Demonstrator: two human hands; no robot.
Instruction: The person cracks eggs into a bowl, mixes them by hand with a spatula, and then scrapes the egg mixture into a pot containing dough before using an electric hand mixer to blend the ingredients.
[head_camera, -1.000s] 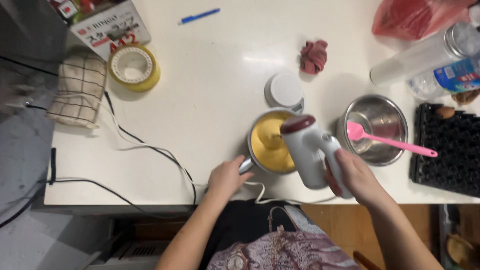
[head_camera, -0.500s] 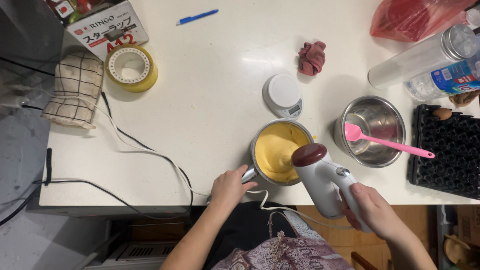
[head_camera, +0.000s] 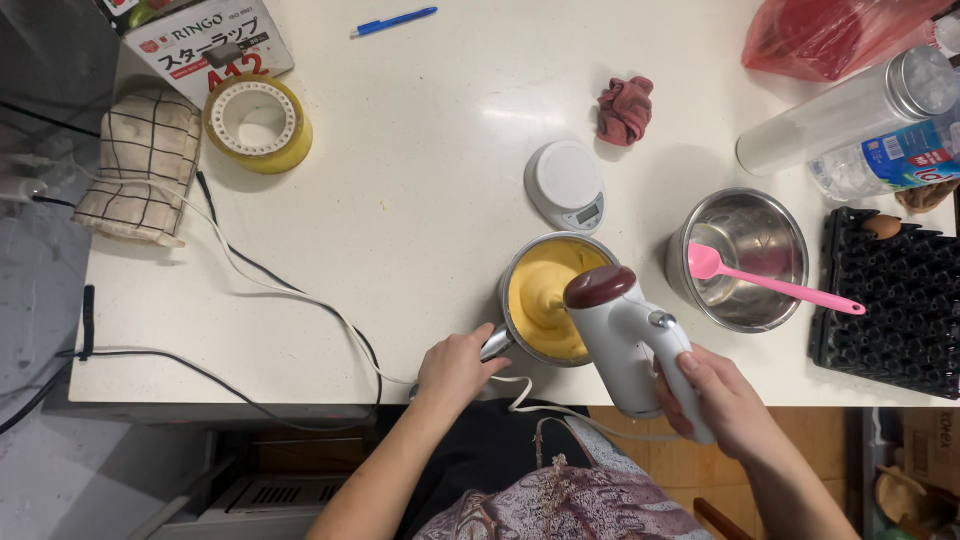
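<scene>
A white hand mixer (head_camera: 632, 340) with a maroon end tilts over the batter-filled metal pot (head_camera: 545, 297), just below the round scale (head_camera: 566, 184).

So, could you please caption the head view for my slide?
Right hand holds white electric hand mixer over metal pot of yellow batter; left hand grips pot's handle.

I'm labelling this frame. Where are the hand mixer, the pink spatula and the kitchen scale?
hand mixer (head_camera: 625, 335), head view: on its white body.
pink spatula (head_camera: 707, 262), head view: on its blade, inside the steel bowl.
kitchen scale (head_camera: 562, 172), head view: on its round white platform.
</scene>
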